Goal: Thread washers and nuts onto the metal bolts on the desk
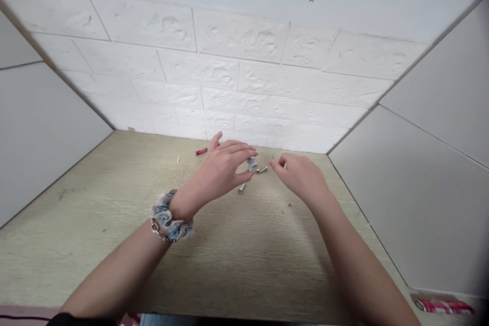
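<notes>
My left hand (229,165) reaches in over a small group of silver bolts, thumb and fingers curved towards each other. One upright bolt (250,165) spans the gap between thumb and fingertips and looks gripped at its two ends. Just right of it, another bolt (263,169) lies on the tabletop, with more metal partly hidden behind the fingers. A single bolt (242,188) rests below my left thumb. To the right, my right hand (300,173) is closed in a pinch; a tiny dark sliver shows by its fingertips, too small to name.
A red battery-like tube (200,151) lies behind my left hand, near a white scrap (178,159). The wooden tabletop (229,254) meets a white brick-pattern wall (217,76) and grey side panels. A red can-like object (445,306) lies at the lower right.
</notes>
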### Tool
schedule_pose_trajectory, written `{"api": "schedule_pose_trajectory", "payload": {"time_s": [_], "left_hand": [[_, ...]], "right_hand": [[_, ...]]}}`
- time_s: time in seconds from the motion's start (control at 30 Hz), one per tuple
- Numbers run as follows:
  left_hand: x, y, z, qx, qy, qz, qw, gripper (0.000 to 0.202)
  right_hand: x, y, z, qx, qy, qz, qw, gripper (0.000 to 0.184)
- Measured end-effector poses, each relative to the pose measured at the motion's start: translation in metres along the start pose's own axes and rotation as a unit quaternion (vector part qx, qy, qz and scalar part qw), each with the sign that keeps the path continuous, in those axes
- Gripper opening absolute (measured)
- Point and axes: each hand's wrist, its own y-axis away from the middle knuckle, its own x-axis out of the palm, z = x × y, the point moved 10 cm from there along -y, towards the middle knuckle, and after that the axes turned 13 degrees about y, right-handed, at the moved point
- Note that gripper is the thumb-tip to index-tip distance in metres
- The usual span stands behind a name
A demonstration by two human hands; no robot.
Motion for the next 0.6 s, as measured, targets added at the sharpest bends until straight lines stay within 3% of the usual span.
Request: {"api": "schedule_pose_trajectory", "payload": {"time_s": [0.17,0.33,0.47,0.6], "left_hand": [[0.005,0.001,-0.004,0.017,0.002,0.002,1.000,0.024],[0.010,0.003,-0.009,0.033,0.005,0.006,0.999,0.023],[0.016,0.005,-0.013,0.048,0.011,0.015,0.999,0.021],[0.019,0.007,-0.019,0.064,0.014,0.011,0.998,0.023]], "right_hand": [[0.000,0.015,0.025,-0.085,-0.092,0.047,0.991,0.039],[0.001,0.030,0.048,-0.165,-0.192,0.113,0.961,0.039],[0.000,0.029,0.052,-0.153,-0.206,0.102,0.961,0.046],[0.001,0.029,0.055,-0.137,-0.204,0.073,0.967,0.041]]}}
